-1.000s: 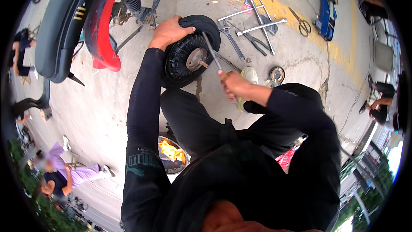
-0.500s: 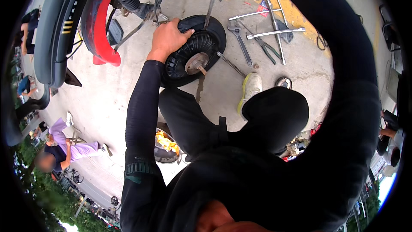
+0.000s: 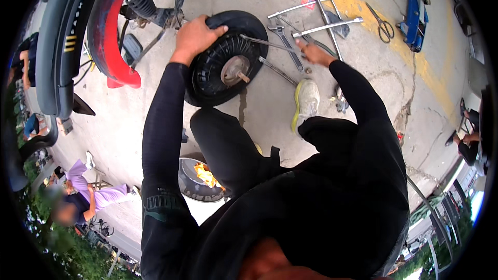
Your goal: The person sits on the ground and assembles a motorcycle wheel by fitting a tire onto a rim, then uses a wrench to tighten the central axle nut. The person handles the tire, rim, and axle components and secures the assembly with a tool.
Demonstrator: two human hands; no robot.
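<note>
Blur smears my right fingers (image 3: 308, 50), so I can't tell how they meet the tyre lever (image 3: 272, 43), or whether its tip runs under the edge of the tyre (image 3: 247, 20). The back of my left hand (image 3: 194, 36) hides most of its own fingertips. The cross wrench (image 3: 332, 26) covers part of the pliers (image 3: 326, 48). Beside my right sleeve (image 3: 363, 91), a small metal piece (image 3: 341, 105) is too unclear to name. My left leg (image 3: 223, 145) hides one side of a round tub (image 3: 189, 180). Toward the left edge of the concrete (image 3: 277, 109), a seated person's (image 3: 106, 197) head is blurred; the red scooter (image 3: 98, 41) is cut off above.
</note>
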